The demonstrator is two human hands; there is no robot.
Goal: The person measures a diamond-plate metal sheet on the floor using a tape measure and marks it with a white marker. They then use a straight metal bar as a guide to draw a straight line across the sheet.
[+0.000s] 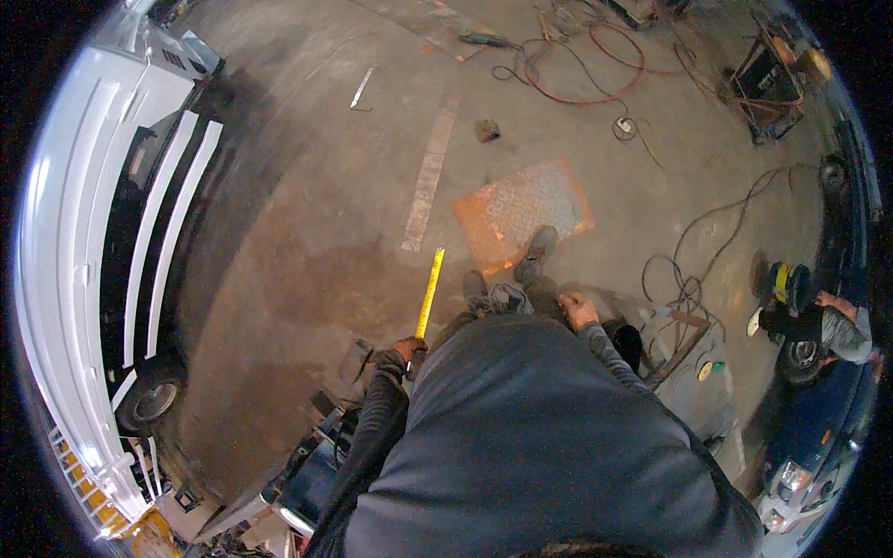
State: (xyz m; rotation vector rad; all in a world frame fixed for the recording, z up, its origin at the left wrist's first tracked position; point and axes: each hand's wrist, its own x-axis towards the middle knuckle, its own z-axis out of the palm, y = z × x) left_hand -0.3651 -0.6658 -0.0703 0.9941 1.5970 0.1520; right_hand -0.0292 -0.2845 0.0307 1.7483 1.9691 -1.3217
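Low at my left side, my left hand [409,349] is closed round a tape measure. Its yellow blade [431,290] sticks out forward over the concrete floor. By my right thigh, my right hand [579,311] has its fingers curled in; whether anything small is in them cannot be made out. A worn metal plate [535,206] with orange edges lies ahead of me, and one of my shoes [540,240] is at its near edge. Left of the plate, a long flat metal strip [432,175] rests on the floor.
A white truck [70,232] stands along the left. At the right, another person [842,330] is beside a blue vehicle [819,409]. Cables [688,279] and a red hose [642,60] loop over the floor. Farther off are an angle grinder [486,39], a metal square [361,88] and a cart [770,84].
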